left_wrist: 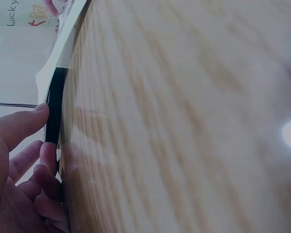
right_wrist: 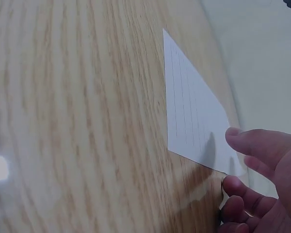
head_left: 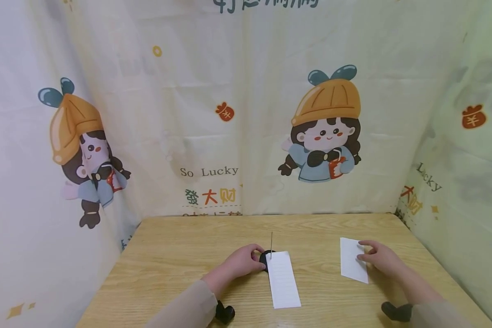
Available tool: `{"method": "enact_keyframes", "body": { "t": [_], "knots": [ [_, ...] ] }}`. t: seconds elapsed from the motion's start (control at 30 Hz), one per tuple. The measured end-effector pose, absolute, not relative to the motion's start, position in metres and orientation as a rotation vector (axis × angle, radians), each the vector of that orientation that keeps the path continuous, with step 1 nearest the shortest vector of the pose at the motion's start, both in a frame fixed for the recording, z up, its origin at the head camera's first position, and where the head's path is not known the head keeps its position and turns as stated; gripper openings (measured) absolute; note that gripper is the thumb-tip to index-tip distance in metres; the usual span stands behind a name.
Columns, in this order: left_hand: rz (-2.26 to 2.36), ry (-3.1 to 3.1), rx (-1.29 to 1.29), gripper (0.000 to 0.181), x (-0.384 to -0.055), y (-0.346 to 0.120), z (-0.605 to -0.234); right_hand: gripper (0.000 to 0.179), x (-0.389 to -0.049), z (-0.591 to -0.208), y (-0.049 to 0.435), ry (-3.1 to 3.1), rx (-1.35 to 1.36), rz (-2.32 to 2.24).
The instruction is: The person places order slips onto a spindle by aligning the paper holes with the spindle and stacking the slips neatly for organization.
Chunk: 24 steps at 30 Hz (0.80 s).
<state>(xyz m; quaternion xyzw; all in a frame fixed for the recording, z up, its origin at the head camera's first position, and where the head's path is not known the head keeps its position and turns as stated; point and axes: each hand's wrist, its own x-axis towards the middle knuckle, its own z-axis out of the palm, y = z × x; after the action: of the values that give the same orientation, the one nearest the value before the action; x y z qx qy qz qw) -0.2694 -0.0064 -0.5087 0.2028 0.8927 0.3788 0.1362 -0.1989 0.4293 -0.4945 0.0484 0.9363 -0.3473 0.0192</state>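
In the head view, a paper spike with a thin upright needle and a round black base [head_left: 264,260] stands near the table's middle. A lined white paper slip [head_left: 283,282] lies over the base, its top end at the needle. My left hand [head_left: 243,262] grips the base's left edge, the thumb [left_wrist: 26,124] against it in the left wrist view. Farther right, another lined slip [head_left: 351,259] lies on the table. Over its right edge is my right hand [head_left: 379,257], with thumb and forefinger spread apart. The right wrist view shows finger shadows on this slip [right_wrist: 191,107].
The wooden table [head_left: 168,259] ends at the back against a printed curtain [head_left: 262,196], which also hangs along both sides. Black devices show at the left wrist [head_left: 224,313] and right wrist [head_left: 397,312].
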Motion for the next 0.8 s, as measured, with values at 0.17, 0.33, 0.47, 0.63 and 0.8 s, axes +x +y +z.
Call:
{"method": "enact_keyframes", "body": {
  "t": [0.17, 0.33, 0.47, 0.63, 0.8],
  "knots": [
    [1.094, 2.582, 0.579, 0.037, -0.269, -0.006, -0.507, 0.073, -0.203, -0.493, 0.433, 2.885, 0.186, -1.070],
    [1.095, 2.581, 0.586, 0.037, -0.269, -0.006, -0.507, 0.077, -0.207, -0.494, 0.436, 2.880, 0.208, -1.024],
    [1.097, 2.583, 0.577, 0.037, -0.269, -0.006, -0.508, 0.079, -0.209, -0.494, 0.436, 2.874, 0.232, -1.000],
    [1.094, 2.585, 0.563, 0.037, -0.269, -0.006, -0.508, 0.072, -0.211, -0.494, 0.434, 2.904, 0.210, -0.938],
    [1.095, 2.584, 0.569, 0.037, -0.270, -0.005, -0.509, 0.068, -0.212, -0.495, 0.435, 2.892, 0.231, -0.949]
  ]
}}
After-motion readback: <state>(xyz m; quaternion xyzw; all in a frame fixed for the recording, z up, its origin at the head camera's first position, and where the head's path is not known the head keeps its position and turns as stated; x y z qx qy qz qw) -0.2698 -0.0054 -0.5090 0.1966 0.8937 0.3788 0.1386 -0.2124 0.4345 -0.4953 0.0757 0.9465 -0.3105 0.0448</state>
